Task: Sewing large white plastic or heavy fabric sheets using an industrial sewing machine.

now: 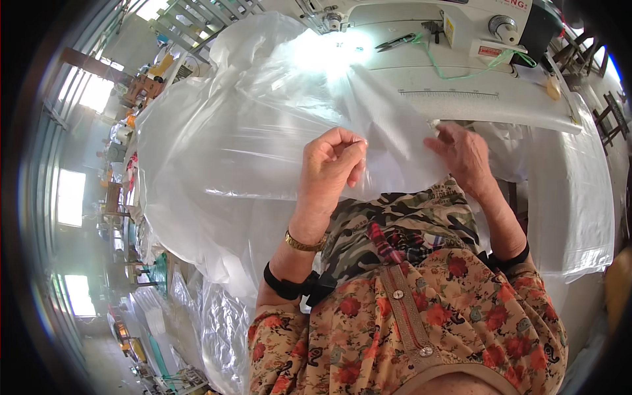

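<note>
— Floral blouse (421, 322) sits nearest the lens; what do the hands hold?

— Left hand (329, 164) is curled tight, pinching the near edge of the clear plastic sheet (230, 151). Right hand (464, 155) lies with fingers bent on the same edge, near the table's front edge; I cannot tell whether it actually grips.

— Risk?

— Plastic is slick, so I judge it could slide from the pinch. Farther out, loose folds billow by the sewing machine (421, 26) and scissors (395, 43), and might snag.

Sewing machine (461, 26) top cut off; needle area lost in glare.
</note>
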The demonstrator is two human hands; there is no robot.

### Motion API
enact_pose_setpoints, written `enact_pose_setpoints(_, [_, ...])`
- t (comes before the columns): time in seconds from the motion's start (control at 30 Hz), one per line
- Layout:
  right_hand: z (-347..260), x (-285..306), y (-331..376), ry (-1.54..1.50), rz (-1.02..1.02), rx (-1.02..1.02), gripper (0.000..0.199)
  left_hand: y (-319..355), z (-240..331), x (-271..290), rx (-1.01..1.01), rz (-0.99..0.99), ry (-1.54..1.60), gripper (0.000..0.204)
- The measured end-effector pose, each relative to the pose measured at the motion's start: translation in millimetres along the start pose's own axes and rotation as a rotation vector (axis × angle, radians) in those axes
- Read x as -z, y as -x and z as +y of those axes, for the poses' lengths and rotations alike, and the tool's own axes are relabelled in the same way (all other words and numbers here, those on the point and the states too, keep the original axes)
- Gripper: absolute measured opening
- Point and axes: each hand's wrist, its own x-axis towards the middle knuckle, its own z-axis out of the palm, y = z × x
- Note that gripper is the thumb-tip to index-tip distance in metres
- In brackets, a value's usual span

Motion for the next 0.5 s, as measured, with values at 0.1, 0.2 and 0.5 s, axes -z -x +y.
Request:
enact_pose_setpoints(0.1, [6.9,-6.2,9.3,-0.338,-0.194,-0.001,0.021,-3.8,3.1,-7.5,0.039,-0.025,-0.004,0.009])
enact_pose_setpoints(0.2, [-14.4,-12.0,18.5,-0.598,-0.202,0.038,0.015,-0.6,-1.6,-11.3,0.034,-0.050,-0.052,0.009])
enact_pose_setpoints(0.5, [-61.4,-23.1,25.2,-0.701,-0.271,0.139,0.011,22.1,-21.2,-3.6,0.038,-0.025,-0.250,0.009])
